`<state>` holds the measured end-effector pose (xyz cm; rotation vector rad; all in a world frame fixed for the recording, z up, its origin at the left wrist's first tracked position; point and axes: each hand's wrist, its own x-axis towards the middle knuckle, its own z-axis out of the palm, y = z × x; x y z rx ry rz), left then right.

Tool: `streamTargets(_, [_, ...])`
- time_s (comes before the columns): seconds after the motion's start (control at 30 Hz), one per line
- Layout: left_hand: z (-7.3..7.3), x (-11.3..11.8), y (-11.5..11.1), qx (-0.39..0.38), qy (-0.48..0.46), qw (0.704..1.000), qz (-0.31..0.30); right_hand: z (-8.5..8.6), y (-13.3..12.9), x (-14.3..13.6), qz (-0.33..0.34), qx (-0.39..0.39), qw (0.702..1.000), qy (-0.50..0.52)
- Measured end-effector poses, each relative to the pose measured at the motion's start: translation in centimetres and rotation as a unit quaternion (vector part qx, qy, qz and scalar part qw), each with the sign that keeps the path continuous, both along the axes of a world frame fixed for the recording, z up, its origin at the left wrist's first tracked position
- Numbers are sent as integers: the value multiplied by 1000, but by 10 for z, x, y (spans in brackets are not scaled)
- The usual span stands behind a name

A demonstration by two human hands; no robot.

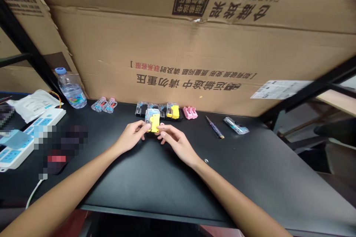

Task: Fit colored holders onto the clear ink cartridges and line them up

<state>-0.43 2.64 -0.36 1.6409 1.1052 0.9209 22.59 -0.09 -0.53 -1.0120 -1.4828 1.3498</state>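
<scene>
Two bare forearms reached in from the near edge over the black tabletop and met at its middle. Between them sat a small ink cartridge, clear on top with a yellow part below, lifted just above the surface. The left hand pinched it from its left side with thumb and fingertips, while the right hand gripped its lower right edge with thumb and forefinger, so both were closed on the same piece. A small pink bit showed at the right fingertips, too small to make out.

Just beyond the held cartridge lay a row of similar cartridges, one with a yellow part, and right of them a pink clip. Farther right were a slim screwdriver and a clear packet. To the left rear sat two clear cartridges with pink parts, a water bottle, a white pouch and a white power strip. Behind everything stood a large cardboard box with printed characters upside down.
</scene>
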Motion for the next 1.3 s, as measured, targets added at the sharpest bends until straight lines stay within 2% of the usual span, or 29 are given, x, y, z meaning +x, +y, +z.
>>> streamTargets(0.17, [-7, -1, 2, -16, -12, 1000, 5, -3, -1, -4, 7, -4, 1000, 7])
streamTargets(0.33, [-8, -1, 3, -14, -11, 1000, -19, -1, 1, -2, -1, -25, 999, 42])
streamTargets(0.43, [-9, -2, 3, -19, 2, 999, -42, -2, 6, 1, -33, -66, 992, 101])
streamTargets(0.57, [-10, -3, 3, -22, 8, 999, -39, -5, 17, 6, -72, -96, 983, 139])
streamTargets(1.0, [-10, -6, 4, -7, 44, 997, -69, -7, 42, 11, -77, -88, 983, 140])
streamTargets(1.17, [4, -9, 0, 19, 126, 986, -111, -10, 44, 15, -74, -87, 988, 105])
streamTargets(1.23, [11, -13, -2, 70, 194, 972, -112, -11, 45, 16, -80, -89, 988, 99])
streamTargets(1.3, [17, -19, 0, 146, 283, 944, -83, -11, 47, 16, -84, -91, 987, 102])
